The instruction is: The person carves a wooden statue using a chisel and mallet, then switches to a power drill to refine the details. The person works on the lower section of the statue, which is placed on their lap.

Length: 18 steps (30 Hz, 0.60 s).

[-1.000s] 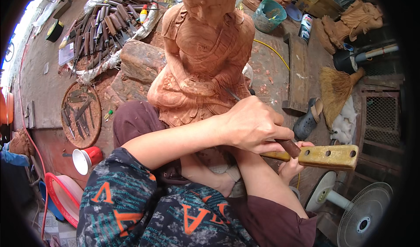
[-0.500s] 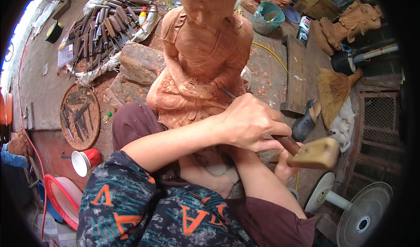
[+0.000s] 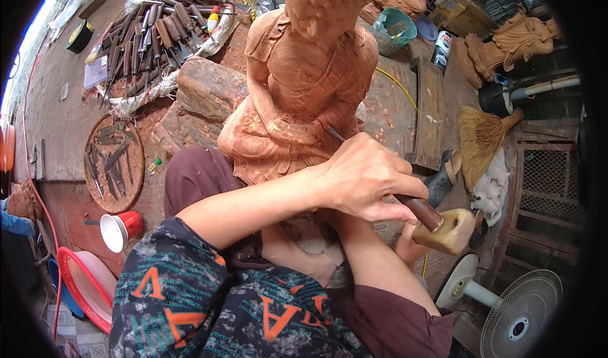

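- The left hand [image 3: 370, 179] has its fingers wrapped around a brown-handled tool [image 3: 420, 212], the butt of the handle sticking out on their right.
- From the far side of those fingers a thin metal shaft [image 3: 335, 134] runs up and leftward to the lap of the carved figure.
- The carved figure [image 3: 301, 98], reddish-brown and seated upright, stands just ahead of the left fingers and a little to their left.
- The right hand [image 3: 405, 249], lower and further right, grasps a yellowish block [image 3: 451, 232]; most of its fingers hide behind it, so their exact grip is unclear.
- The block lies just beside the handle's butt; whether the two touch, I cannot tell.
- Well ahead and left of the fingers lies a heap of hand tools [image 3: 166, 35]; nearer, on their left, a round tray [image 3: 121, 201] bears blades [image 3: 116, 158].
- To the right of the fingers are a grey clog [image 3: 441, 185] and a straw broom [image 3: 480, 139], with a fan [image 3: 520, 323] lower down.
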### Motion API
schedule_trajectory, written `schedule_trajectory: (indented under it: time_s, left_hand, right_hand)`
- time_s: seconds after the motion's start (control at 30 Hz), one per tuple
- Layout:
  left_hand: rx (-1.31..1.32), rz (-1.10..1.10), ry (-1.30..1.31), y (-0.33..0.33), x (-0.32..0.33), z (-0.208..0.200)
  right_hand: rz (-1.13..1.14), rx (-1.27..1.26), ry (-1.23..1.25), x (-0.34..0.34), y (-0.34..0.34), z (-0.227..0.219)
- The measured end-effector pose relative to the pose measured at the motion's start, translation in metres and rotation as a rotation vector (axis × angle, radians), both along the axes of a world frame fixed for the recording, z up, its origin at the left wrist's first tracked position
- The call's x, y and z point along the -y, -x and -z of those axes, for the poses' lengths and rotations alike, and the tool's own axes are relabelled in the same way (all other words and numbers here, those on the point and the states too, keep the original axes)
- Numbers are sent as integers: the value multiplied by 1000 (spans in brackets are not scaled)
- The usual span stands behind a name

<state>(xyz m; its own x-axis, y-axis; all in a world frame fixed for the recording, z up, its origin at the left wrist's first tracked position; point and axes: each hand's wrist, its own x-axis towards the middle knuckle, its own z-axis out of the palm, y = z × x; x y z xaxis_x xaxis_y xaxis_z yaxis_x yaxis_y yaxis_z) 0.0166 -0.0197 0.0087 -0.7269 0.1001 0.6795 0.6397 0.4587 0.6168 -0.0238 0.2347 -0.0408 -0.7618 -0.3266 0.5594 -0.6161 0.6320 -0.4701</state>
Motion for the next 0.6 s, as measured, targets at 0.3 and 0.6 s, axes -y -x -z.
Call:
schedule_trajectory:
  time_s: [0.3,0.6]
  left_hand:
    - [17,-13,-58,-1,-1,0]
    - [-69,47,-190,-3,9,-2]
  right_hand:
    - [8,17,-111,4,-2,-23]
    - [-37,-26,-46,16,-7,-49]
